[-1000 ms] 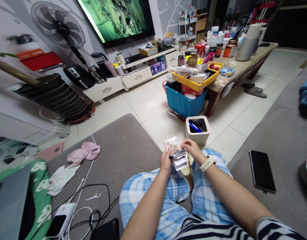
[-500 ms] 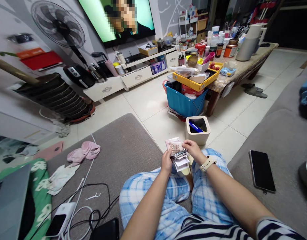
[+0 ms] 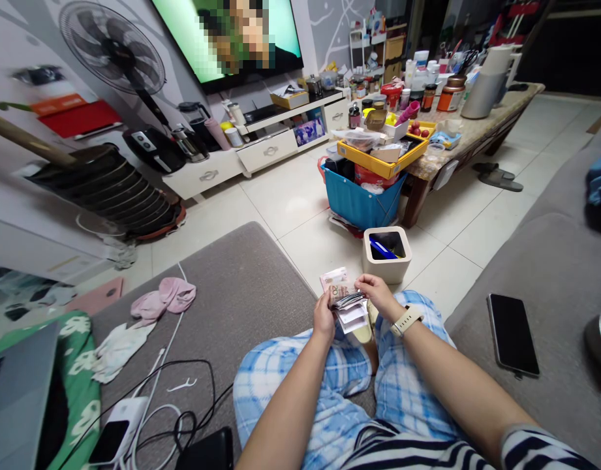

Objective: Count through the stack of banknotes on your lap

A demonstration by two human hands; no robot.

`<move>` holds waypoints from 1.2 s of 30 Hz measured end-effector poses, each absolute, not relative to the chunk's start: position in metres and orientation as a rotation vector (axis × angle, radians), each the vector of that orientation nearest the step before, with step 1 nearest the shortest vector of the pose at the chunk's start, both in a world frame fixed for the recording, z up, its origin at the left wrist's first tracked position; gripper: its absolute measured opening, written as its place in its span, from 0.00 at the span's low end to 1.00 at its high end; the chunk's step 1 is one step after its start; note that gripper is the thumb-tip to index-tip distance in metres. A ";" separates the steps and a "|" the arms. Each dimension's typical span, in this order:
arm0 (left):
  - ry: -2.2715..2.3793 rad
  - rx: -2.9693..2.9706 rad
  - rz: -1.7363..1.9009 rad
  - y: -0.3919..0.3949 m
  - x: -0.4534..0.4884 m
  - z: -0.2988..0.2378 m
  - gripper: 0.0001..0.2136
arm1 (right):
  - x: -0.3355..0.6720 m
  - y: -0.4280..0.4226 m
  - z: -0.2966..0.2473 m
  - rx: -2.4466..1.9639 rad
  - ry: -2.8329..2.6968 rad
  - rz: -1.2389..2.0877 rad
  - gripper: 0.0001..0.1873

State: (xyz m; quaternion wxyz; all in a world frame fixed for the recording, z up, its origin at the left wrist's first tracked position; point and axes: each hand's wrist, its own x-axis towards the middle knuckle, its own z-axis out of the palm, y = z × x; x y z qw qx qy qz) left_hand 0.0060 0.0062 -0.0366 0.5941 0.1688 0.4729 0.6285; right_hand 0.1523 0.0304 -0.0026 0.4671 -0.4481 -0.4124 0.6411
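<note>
Both hands meet over my knees, which are in blue plaid trousers. My left hand (image 3: 324,319) grips a stack of banknotes (image 3: 338,291) and white paper slips (image 3: 353,315) from the left side. My right hand (image 3: 377,293), with a pale watch on its wrist, pinches the top edge of the same stack. The notes fan upward, pinkish and brown. A small white bin (image 3: 387,253) with a blue item inside stands on the tiled floor just beyond the hands.
A black phone (image 3: 512,333) lies on the grey sofa at right. Left of me lie pink cloths (image 3: 164,299), cables, a white charger (image 3: 118,427) and a laptop (image 3: 21,398). Ahead are a blue crate (image 3: 359,198), a cluttered coffee table (image 3: 471,134), a fan (image 3: 112,49) and a TV.
The stack of notes has shifted slightly under my fingers; the hands stay in nearly the same place. The TV picture changed.
</note>
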 end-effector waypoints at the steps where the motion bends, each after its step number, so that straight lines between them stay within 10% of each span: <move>1: 1.100 0.397 1.459 0.006 0.006 -0.036 0.15 | 0.152 0.030 -0.003 -1.102 -1.011 1.571 0.19; 36: 1.123 0.381 1.452 0.004 0.007 -0.026 0.16 | 0.153 0.027 0.005 -1.096 -1.021 1.571 0.20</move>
